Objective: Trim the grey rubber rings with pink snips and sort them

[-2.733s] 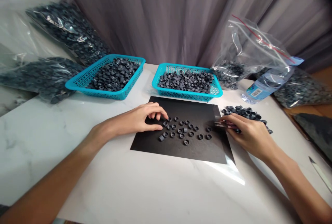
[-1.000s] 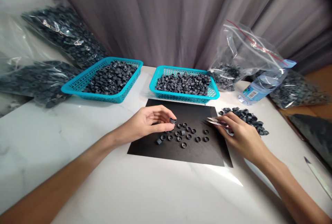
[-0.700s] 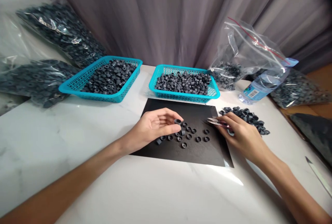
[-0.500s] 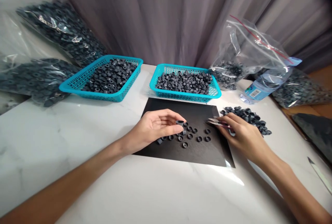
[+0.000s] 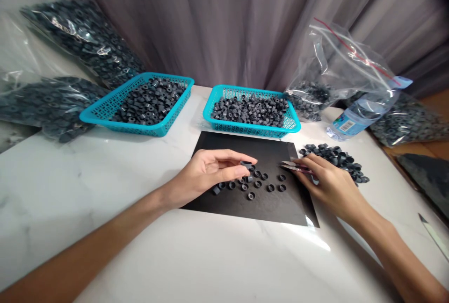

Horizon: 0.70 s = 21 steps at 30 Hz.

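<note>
My left hand [image 5: 217,169] is closed, pinching a small dark grey ring-shaped cap [image 5: 246,165] between thumb and fingertips above the black mat [image 5: 280,212]. In my right hand [image 5: 324,176] is a pair of small thread snips [image 5: 294,167], its pointed blades apart and aimed left over the mat's right side. Several loose caps [image 5: 251,196] lie on the mat between and below the hands, some partly hidden by my left fingers. Beyond my right hand, a pile of similar caps [image 5: 336,155] rests on the white table.
Two turquoise baskets, one at left [image 5: 161,130] and one in the middle [image 5: 252,130], hold many dark parts. Bulging clear bags stand at far left [image 5: 80,36] and back right [image 5: 312,97]. A water bottle [image 5: 361,116] leans at right, and a white-handled tool [image 5: 433,235] lies near the right edge.
The cap in my left hand is tilted a little differently, and the fingertips have shifted slightly right. My right hand with the snips stays nearly still.
</note>
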Available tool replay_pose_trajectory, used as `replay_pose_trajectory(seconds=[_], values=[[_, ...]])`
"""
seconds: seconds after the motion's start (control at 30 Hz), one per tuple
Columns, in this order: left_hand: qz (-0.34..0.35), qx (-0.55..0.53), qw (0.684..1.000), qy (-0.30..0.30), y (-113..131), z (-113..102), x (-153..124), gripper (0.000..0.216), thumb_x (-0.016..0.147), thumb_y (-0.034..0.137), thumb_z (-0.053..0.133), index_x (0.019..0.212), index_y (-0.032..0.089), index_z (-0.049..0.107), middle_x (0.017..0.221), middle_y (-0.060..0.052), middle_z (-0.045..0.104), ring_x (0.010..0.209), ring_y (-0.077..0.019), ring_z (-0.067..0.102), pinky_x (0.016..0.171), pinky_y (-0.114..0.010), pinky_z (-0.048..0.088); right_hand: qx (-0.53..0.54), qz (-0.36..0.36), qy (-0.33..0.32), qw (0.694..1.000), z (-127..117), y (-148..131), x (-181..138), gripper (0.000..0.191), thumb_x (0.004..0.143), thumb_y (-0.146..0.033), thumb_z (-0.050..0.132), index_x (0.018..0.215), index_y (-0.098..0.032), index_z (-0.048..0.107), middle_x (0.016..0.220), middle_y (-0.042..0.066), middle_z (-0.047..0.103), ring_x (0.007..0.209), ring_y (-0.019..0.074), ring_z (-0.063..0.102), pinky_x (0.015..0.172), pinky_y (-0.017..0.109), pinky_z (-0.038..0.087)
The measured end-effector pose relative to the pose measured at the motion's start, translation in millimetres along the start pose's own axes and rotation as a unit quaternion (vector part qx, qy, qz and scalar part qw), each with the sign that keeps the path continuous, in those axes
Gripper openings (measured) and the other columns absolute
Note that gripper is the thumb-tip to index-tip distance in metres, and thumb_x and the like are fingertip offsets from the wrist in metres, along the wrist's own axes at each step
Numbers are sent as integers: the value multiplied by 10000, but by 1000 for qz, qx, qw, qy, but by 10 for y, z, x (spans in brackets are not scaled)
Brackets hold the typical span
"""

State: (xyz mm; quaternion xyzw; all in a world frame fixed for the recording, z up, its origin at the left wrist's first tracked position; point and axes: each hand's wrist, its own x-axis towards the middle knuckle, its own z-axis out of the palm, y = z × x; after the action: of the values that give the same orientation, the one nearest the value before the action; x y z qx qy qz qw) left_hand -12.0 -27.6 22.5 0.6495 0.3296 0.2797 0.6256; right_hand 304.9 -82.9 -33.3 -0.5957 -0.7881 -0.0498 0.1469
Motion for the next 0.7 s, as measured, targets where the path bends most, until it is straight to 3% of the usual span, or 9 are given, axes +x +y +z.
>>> replay_pose_trajectory(seconds=[0.4, 0.53, 0.7], values=[[13, 28, 999, -33, -2, -7, 8, 283, 982, 290, 650, 1241, 251, 758, 1065, -20, 741, 782, -73, 575, 716, -157, 473, 33, 11, -1, 999, 30, 15, -7, 302, 1051, -412, 464, 1162, -206, 656, 1060, 88, 691, 893, 251, 708, 664, 332, 525], [16, 28, 999, -36, 14, -2, -8, 285, 984, 291, 645, 1243, 246, 756, 1080, -16, 729, 768, -66, 560, 711, -153, 465, 145, 33, 9, 989, -22, -63, 13, 329, 1039, -462, 516, 1166, -200, 669, 982, 75, 661, 830, 219, 671, 694, 329, 511], [14, 29, 999, -42, 0, 30, -5, 299, 973, 277, 651, 1246, 212, 754, 1033, -24, 705, 761, -82, 568, 718, -181, 479, 317, 21, 30, 948, -164, -352, 22, 227, 1039, -335, 566, 1192, -246, 708, 992, 48, 701, 827, 177, 653, 650, 271, 487]])
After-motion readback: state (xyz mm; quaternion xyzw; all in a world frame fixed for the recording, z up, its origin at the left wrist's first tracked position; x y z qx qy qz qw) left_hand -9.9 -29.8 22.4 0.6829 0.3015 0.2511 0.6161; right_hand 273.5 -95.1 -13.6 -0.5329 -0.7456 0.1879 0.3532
